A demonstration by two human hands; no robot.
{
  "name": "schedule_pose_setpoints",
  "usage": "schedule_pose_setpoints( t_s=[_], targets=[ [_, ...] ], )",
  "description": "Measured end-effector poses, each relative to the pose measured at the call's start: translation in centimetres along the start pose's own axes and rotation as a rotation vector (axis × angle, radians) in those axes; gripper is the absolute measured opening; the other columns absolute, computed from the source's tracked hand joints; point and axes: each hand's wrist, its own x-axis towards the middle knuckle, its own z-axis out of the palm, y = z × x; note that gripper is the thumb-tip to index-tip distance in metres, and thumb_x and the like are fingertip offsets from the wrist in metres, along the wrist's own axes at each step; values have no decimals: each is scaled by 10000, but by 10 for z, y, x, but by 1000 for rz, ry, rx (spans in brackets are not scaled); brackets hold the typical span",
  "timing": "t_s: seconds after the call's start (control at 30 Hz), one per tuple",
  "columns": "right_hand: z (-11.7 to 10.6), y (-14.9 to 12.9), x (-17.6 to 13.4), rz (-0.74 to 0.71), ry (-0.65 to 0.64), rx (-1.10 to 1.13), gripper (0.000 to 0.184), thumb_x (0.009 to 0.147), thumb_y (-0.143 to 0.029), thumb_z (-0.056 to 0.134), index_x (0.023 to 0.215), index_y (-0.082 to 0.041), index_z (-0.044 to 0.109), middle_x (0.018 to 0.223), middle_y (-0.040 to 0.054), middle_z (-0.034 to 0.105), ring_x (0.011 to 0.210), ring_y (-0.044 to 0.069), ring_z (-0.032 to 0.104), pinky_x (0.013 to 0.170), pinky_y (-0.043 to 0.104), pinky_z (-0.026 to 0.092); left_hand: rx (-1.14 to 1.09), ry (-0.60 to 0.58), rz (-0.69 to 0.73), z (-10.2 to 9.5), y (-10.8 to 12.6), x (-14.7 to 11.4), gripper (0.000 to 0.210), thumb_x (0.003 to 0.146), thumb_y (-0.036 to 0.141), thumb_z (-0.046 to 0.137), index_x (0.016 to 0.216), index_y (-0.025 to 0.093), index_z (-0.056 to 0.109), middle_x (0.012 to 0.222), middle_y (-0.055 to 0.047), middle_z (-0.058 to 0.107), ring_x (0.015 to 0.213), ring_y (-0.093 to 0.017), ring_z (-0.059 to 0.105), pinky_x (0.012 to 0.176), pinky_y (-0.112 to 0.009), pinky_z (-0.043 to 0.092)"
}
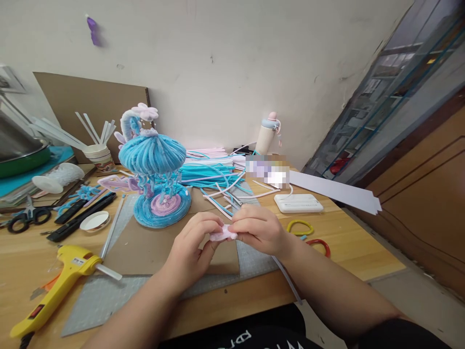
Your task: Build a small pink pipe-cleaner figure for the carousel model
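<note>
My left hand (pixel 198 245) and my right hand (pixel 257 229) meet above the front of the table, both closed on one small piece of pale pink pipe cleaner (pixel 223 233). Fingers cover part of it, so its full shape is hidden. Beyond my left hand stands a jellyfish-like craft (pixel 152 152) with a pleated blue dome, hanging curly strands and a round blue base (pixel 162 220) with a pink middle. Under my hands lies a brown cardboard sheet (pixel 141 252) on a grey cutting mat (pixel 90 305).
A yellow glue gun (pixel 69 271), black-handled scissors (pixel 29 215) and a paper cup of white sticks (pixel 100 157) are at left. Blue pipe cleaners (pixel 207 174) lie behind the cardboard. A white power bank (pixel 298 203), red-and-yellow-handled pliers (pixel 319 246) and a bottle (pixel 267 134) are at right.
</note>
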Motion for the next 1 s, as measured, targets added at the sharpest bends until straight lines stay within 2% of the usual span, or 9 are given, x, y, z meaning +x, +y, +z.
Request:
schedule_pose_setpoints(
  t_s=[0.17,0.37,0.5,0.6,0.73,0.8,0.9,1.0],
  targets=[
    [-1,-4,-1,-93,-20,-153,124,820,-105,586,934,-144,617,834,77,658,748,142,562,656,279,482,61,6,82,1,-2,-2,225,799,12,518,926,198,524,1000,-93,582,959,-185,574,811,-329,492],
    [-5,-9,0,-182,-40,-240,141,848,-93,529,955,-134,610,826,75,663,711,142,535,604,272,460,15,108,87,1,-1,-4,297,739,-36,551,894,198,456,995,-84,564,1018,-204,569,844,-365,500],
    [-3,-9,-2,-179,-41,-258,141,840,-95,545,956,-138,612,821,70,657,710,138,548,596,266,453,76,78,132,0,0,-5,306,752,-51,536,934,194,523,1052,-93,549,1034,-207,564,848,-351,500],
    [-2,-8,-2,-152,-34,-231,160,835,-98,556,977,-148,610,841,65,658,728,133,563,611,261,465,105,33,107,0,1,-5,282,792,-28,501,942,202,567,1025,-82,562,1003,-189,573,829,-314,497],
    [0,-6,1,-20,-17,-49,198,846,-109,545,1028,-156,607,880,75,650,805,134,585,686,265,490,30,-2,-22,0,0,-2,181,830,51,504,915,202,553,968,-79,588,920,-174,583,782,-295,496],
    [3,-6,3,82,-2,32,177,851,-125,540,1007,-158,615,883,81,640,821,143,586,706,279,490,-18,18,-104,1,-1,0,127,824,82,532,878,197,535,914,-72,597,868,-170,583,743,-286,489],
    [13,-8,4,301,46,59,72,839,-154,541,850,-161,612,750,41,590,698,132,548,623,262,456,-27,70,-248,4,-2,0,71,810,125,568,814,186,533,806,-38,588,756,-146,563,664,-257,462],
    [23,-12,3,534,96,29,139,811,-180,553,674,-165,537,617,-17,477,551,95,437,506,222,352,-49,85,-414,9,-2,-3,23,805,175,580,799,176,558,775,-27,592,701,-132,545,625,-240,450]
  ],
)
